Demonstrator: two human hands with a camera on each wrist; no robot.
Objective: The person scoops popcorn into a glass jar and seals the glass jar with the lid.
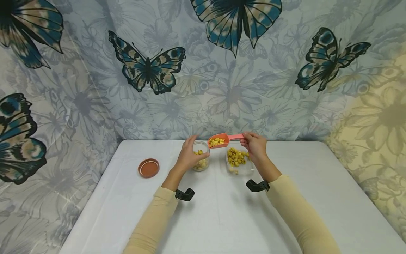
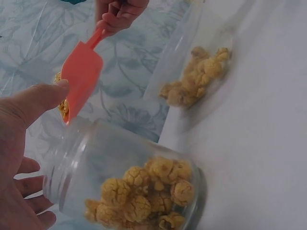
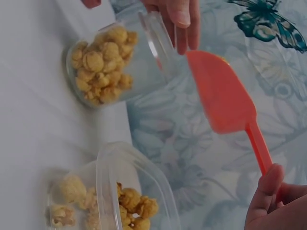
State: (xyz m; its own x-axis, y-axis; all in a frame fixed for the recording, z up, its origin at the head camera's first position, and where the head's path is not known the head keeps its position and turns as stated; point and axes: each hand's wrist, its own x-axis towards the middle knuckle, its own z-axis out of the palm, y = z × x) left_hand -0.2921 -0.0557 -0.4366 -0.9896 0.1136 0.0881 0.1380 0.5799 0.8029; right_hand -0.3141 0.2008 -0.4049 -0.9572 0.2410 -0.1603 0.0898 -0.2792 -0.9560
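Head view: a white table [image 1: 215,215] is set against a butterfly-patterned backdrop [image 1: 234,91], and the work is gathered near its far edge. The left hand [image 1: 188,153] is held around the mouth of the jar, thumb and fingers spread apart; whether the glass is pressed by them cannot be told. By the right hand [image 1: 256,145] the scoop's handle is pinched. Below the right hand, a clear container [image 1: 245,170] is seen, partly filled with popcorn [image 1: 237,157]. Just left of it the glass jar [image 2: 108,143] is stood upright, its lower part filled with similar pieces. The pink scoop [image 3: 223,96] is raised between the two, its lip at the jar's rim and its load [image 1: 217,142] still in it. Left of the jar, the brown lid [image 1: 148,168] is laid on the table. The step in hand is judged to be the transfer of a scoopful into the jar; for the next move, a gentle tipping of the scoop seems called for, with the lip kept over the opening so that no pieces are spilled.
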